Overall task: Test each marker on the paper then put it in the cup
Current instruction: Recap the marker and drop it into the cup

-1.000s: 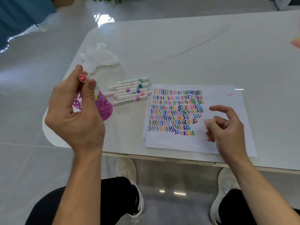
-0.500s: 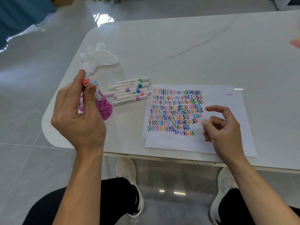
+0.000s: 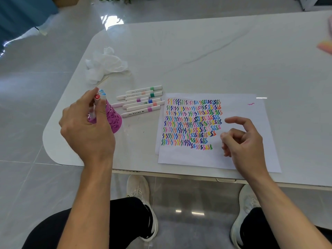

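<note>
The left hand (image 3: 88,130) is hanging over the near left corner of the table (image 3: 197,60) with its back turned up, and its thumb and forefinger are pinching the red-capped marker (image 3: 97,97) just under the cap while the other fingers are curling loosely below. The marker is standing almost upright over the pink cup (image 3: 115,121), beside the blue caps already poking out there. How far its lower end is reaching into the cup I cannot tell, since the hand is covering it. It is looking like a light, stiff plastic stick with a smooth, slightly slippery barrel, so a two-finger pinch near the top is probably doing all that is needed. The openwork cup is looking light too, and I would guess a careless knock could shift it. Just to the right, the loose markers (image 3: 142,102) are lying side by side between the cup and the paper (image 3: 251,123), each best taken at mid-barrel. Further right, the right hand (image 3: 242,142) is hovering over the near side of the paper, forefinger reaching out, the other fingers loosely curled, gripping nothing.
</note>
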The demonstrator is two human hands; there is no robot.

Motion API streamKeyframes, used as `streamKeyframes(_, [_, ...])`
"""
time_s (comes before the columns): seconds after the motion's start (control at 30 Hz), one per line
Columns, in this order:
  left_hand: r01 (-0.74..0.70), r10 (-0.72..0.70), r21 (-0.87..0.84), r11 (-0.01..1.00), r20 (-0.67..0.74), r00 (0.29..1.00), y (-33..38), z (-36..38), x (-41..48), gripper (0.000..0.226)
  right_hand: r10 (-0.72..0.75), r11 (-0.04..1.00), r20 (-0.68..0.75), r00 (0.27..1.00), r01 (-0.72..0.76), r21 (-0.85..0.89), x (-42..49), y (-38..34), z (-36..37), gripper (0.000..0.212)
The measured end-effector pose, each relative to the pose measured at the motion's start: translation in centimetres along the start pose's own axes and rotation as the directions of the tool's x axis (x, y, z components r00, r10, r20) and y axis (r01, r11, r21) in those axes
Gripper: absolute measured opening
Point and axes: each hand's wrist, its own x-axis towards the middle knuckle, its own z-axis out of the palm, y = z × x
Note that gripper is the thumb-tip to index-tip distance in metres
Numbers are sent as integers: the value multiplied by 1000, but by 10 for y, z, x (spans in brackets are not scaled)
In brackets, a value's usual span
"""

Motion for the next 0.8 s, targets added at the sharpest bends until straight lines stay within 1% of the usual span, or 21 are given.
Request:
streamKeyframes(0.1, [-13, 13, 84, 996, -6, 1000, -5, 0, 1, 24, -1, 1000, 2, 1000, 1, 2, 0, 0, 0, 35])
streamKeyframes(0.33, [44, -50, 208, 977, 23, 998, -15, 1, -1, 22, -3, 1000, 11, 1000, 3, -4, -1, 0, 1, 35])
streamKeyframes(0.47, [32, -45, 191, 981, 64, 997, -18, 5, -4, 24, -5, 1000, 11, 1000, 5, -7, -1, 0, 1, 35])
streamKeyframes(0.6, [33, -48, 177, 984, 83, 995, -14, 8, -8, 32, -6, 1000, 11, 1000, 6, -8, -1, 0, 1, 35])
streamKeyframes(0.7, [3, -17, 175, 984, 79, 997, -10, 8, -10, 34, -7, 1000, 15, 1000, 7, -12, -2, 1, 1, 34])
streamKeyframes(0.8, [-37, 24, 159, 987, 83, 996, -5, 10, -13, 31, -11, 1000, 18, 1000, 12, -21, -2, 0, 2, 33])
